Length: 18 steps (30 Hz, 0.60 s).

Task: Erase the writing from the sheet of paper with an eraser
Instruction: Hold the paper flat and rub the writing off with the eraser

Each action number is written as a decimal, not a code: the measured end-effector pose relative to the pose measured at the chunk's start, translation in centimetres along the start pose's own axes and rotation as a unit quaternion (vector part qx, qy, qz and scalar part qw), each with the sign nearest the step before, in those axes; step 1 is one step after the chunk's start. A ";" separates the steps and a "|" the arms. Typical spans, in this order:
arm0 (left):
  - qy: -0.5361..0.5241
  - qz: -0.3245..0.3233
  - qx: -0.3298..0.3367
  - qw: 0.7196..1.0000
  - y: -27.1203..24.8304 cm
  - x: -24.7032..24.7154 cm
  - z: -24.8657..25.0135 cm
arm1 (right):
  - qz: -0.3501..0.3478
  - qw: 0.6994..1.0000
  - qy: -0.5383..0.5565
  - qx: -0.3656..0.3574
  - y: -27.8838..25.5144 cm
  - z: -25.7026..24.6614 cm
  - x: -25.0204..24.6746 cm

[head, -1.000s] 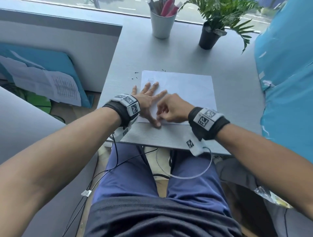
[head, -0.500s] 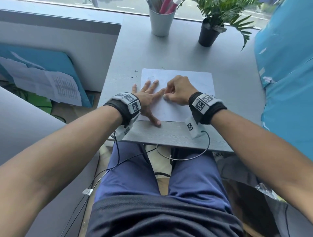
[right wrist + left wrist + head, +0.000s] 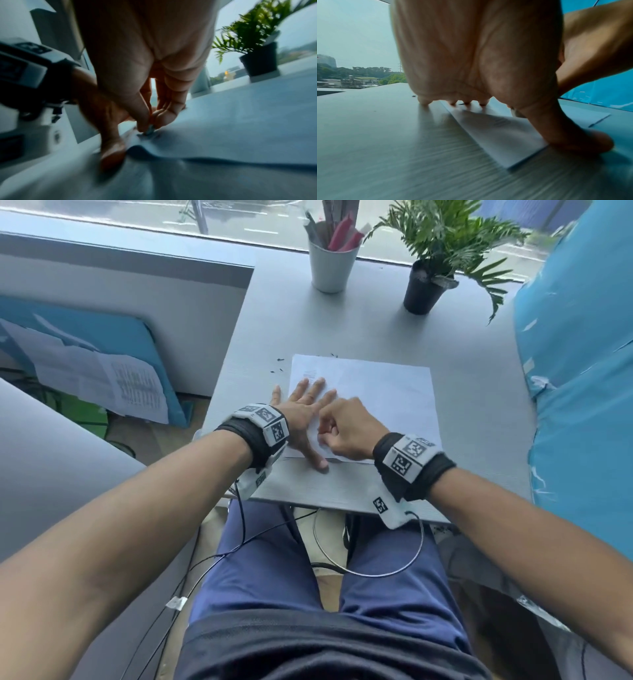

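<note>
A white sheet of paper (image 3: 383,395) lies on the grey desk (image 3: 479,412). Faint writing (image 3: 309,373) shows near its far left corner. My left hand (image 3: 305,412) lies flat with spread fingers on the sheet's left side, its thumb (image 3: 583,140) at the near corner of the paper (image 3: 501,135). My right hand (image 3: 346,429) hovers beside it with curled fingers. In the right wrist view it pinches a small grey eraser (image 3: 150,130) and presses it onto the paper (image 3: 240,132), which buckles just in front. The head view hides the eraser.
A white cup of pens (image 3: 330,261) and a potted plant (image 3: 423,287) stand at the desk's far edge. Dark eraser crumbs (image 3: 279,364) lie left of the sheet's far corner. A blue-covered object (image 3: 582,371) borders the desk on the right. Cables hang below the near edge.
My right hand went away from me along the sheet, then came back toward the near edge. The left hand has stayed flat on the paper.
</note>
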<state>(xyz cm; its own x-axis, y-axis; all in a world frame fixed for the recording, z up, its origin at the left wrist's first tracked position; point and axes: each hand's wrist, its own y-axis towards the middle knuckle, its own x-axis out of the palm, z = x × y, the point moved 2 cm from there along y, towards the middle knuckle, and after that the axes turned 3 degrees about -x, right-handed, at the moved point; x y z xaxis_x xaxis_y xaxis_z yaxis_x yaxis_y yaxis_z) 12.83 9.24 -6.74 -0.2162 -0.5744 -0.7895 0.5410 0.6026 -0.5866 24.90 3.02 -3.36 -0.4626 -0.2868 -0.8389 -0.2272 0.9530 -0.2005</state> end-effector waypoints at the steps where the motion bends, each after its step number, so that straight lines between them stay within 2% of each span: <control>1: -0.001 -0.004 0.004 1.000 -0.1 0.0 0.0 | 0.001 1.000 0.005 0.001 0.0 0.2 0.0; 7: 0.003 -0.051 0.033 0.998 -0.3 -1.2 -1.1 | -0.015 1.000 0.017 0.011 1.1 1.2 -0.5; 11: 0.041 -0.050 0.030 0.997 -0.2 -1.3 -1.3 | 0.062 0.996 0.028 0.052 2.7 2.9 -2.2; 13: 0.033 -0.041 0.030 0.998 0.0 -1.2 -1.2 | 0.073 0.995 0.028 0.057 3.0 2.8 -2.5; 15: 0.020 -0.036 0.029 0.999 0.2 -1.1 -1.1 | 0.037 0.999 0.020 0.023 2.2 1.4 -1.6; 18: 0.040 -0.042 0.022 0.998 0.3 -1.0 -1.1 | -0.063 0.997 0.018 -0.029 0.3 -0.5 0.2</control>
<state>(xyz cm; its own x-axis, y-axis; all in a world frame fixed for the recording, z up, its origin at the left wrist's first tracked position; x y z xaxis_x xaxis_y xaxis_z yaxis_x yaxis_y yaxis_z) 12.28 10.59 -6.35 -0.3256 -0.5751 -0.7505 0.5532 0.5279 -0.6444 24.28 3.18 -3.32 -0.4572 -0.4090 -0.7897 -0.3341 0.9019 -0.2737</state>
